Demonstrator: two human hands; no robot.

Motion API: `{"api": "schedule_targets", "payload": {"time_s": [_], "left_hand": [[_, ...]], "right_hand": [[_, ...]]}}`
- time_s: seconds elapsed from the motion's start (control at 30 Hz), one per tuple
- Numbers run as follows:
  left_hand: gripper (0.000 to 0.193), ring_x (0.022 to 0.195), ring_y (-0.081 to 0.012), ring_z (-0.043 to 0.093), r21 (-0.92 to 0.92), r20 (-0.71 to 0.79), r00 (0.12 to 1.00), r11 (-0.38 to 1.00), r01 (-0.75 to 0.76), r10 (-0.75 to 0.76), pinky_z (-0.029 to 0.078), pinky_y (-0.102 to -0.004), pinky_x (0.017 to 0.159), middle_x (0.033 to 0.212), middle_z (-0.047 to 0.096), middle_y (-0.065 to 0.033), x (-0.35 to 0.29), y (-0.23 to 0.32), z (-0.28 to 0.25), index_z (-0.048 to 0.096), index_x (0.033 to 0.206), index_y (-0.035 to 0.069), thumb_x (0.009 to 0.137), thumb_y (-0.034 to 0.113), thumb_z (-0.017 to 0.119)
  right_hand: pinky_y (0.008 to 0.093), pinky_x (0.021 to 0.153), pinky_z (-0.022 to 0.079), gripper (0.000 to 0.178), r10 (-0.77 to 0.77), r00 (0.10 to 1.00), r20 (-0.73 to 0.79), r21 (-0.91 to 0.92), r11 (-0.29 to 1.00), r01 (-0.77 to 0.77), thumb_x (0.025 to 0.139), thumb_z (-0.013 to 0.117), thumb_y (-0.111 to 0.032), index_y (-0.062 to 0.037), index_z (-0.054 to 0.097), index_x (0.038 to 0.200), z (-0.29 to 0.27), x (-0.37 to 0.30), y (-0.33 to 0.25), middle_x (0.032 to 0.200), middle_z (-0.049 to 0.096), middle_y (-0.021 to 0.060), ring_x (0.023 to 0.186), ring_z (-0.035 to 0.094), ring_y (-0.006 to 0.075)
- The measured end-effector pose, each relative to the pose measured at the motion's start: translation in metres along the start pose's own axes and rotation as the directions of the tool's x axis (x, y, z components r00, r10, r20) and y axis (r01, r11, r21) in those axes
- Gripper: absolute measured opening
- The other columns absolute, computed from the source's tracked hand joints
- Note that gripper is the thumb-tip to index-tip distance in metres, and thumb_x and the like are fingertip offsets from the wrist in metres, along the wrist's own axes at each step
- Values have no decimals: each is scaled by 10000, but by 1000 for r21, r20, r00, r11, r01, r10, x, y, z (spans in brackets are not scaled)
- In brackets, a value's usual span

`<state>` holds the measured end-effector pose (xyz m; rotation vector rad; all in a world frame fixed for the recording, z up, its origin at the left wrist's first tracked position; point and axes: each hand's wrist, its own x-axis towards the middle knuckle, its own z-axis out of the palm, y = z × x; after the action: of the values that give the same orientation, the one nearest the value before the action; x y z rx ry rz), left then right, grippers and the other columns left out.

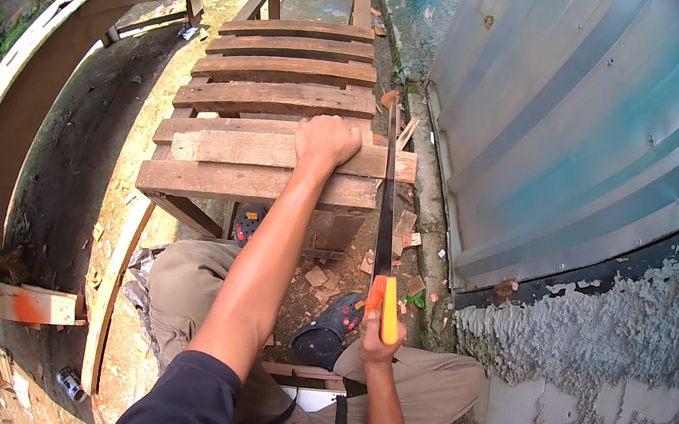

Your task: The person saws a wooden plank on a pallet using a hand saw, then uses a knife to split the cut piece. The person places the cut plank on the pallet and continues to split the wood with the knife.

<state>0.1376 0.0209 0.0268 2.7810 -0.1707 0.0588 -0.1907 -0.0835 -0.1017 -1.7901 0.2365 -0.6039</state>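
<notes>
My right hand (380, 341) is closed round the orange and yellow handle of a handsaw (386, 232). Its long dark blade points away from me and crosses a short wooden plank (235, 146) near the plank's right end. That end juts past the side of a slatted wooden frame (260, 185), on which the plank lies crosswise. With fingers curled over the plank, my left hand (328, 142) presses and grips it left of the blade; the fingertips are hidden. Whether the blade has cut into the wood, I cannot tell.
A corrugated metal sheet (579, 134) and a rough concrete wall (601, 339) stand close on the right. Wood offcuts (317, 276) litter the ground below the blade. To the left are a long wooden piece (115, 293), a can (71, 384) and a large board structure (1, 126).
</notes>
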Motion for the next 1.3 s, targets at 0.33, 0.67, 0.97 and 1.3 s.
{"api": "schedule_targets", "payload": {"time_s": [0.33,0.67,0.97,1.3], "left_hand": [[558,1039,-411,689,32,35,999,999,-36,35,513,-481,947,1047,714,-281,2,-1,3,754,1012,-35,889,426,464],[526,1012,-378,707,32,-14,1000,999,-25,25,498,-475,945,1027,728,-260,3,5,5,770,973,-25,877,401,476],[526,1023,-383,703,48,-1,1000,998,-29,29,495,-479,955,1031,727,-260,3,-8,6,769,978,-29,865,391,472],[512,988,-383,709,41,-46,999,999,-8,10,486,-482,952,1014,730,-263,-1,-1,5,767,988,-34,858,372,482]], "right_hand": [[358,663,558,148,-31,999,6,101,994,30,794,556,-36,82,646,787,-9,-35,35,693,671,181,583,664,272],[308,466,379,215,139,990,-23,262,957,-128,861,540,-54,-19,529,649,6,22,10,541,510,40,460,456,122],[391,544,467,205,55,998,19,90,994,-57,853,581,-89,5,601,672,7,29,-4,567,566,113,490,559,268],[315,511,434,231,226,974,2,276,936,-218,878,543,-52,-2,557,652,-1,-6,-2,568,562,46,504,546,143]]}}
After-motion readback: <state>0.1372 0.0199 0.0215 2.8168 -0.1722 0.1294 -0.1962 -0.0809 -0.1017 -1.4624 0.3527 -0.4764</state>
